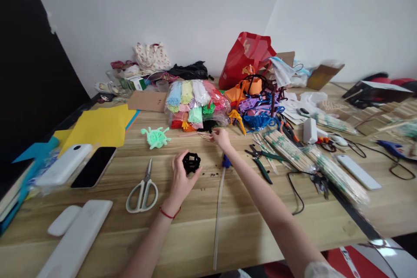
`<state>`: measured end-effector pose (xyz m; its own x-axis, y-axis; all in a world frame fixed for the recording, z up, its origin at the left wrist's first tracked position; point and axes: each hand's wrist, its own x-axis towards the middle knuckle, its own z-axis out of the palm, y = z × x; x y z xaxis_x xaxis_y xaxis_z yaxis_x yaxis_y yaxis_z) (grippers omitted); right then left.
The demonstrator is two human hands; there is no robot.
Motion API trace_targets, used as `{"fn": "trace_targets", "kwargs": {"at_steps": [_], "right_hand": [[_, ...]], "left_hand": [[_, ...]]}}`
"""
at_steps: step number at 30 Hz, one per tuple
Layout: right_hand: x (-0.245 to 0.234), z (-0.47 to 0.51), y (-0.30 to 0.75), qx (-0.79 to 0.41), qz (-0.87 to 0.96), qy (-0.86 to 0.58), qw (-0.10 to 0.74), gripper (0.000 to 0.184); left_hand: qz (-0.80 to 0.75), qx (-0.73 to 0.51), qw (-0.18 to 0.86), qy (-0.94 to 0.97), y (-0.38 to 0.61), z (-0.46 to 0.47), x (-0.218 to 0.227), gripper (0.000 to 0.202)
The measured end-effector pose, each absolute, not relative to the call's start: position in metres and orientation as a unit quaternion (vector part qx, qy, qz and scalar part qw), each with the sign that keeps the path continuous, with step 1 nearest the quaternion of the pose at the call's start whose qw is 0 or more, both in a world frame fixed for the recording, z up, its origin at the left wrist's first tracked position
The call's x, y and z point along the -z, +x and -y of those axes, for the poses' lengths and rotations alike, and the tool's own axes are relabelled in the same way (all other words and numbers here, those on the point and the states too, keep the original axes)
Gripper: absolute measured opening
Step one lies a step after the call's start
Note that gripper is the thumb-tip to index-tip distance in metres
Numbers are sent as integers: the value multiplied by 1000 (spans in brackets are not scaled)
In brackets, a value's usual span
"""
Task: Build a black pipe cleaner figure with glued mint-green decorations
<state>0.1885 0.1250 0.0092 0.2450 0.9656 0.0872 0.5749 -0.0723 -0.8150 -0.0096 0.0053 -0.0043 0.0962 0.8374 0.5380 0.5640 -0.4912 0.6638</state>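
Note:
My left hand (180, 176) is curled round a small black openwork ring-shaped piece (191, 163), fuzzy-looking and hollow, with thumb and fingers on its sides. Farther forward, my right hand (222, 139) has its fingers drawn together at a few thin light sticks (206, 136) on the table; what lies between the fingertips is too small to make out. Beneath my right forearm, a blue glue gun (226, 161) is partly hidden, and a long pale stick (219, 221) runs from it towards me. Dark scraps (213, 174) lie beside the black piece.
White-handled scissors (143, 193) and a mint-green pipe-cleaner figure (156, 137) lie left. Bagged coloured pipe cleaners (195, 102) sit ahead. On the right are green-handled cutters (262, 169), packs of wooden sticks (289, 150) and a black cable (295, 195). A phone (94, 167) rests far left.

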Motion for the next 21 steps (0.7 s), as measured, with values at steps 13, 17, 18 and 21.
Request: {"fn": "trace_targets", "kwargs": {"at_steps": [13, 17, 18, 21], "right_hand": [[-38, -168, 143, -167, 655, -690, 259, 21], [-40, -172, 127, -142, 679, -678, 242, 18], [-40, -172, 124, -132, 684, -676, 241, 17], [-40, -173, 119, -97, 692, -673, 242, 19]], "left_hand": [[-490, -471, 142, 720, -9, -4, 6, 53], [-492, -469, 152, 717, -10, -2, 4, 48], [-493, -470, 155, 716, -10, -2, 4, 47], [-497, -473, 160, 710, -11, -1, 3, 44]]}}
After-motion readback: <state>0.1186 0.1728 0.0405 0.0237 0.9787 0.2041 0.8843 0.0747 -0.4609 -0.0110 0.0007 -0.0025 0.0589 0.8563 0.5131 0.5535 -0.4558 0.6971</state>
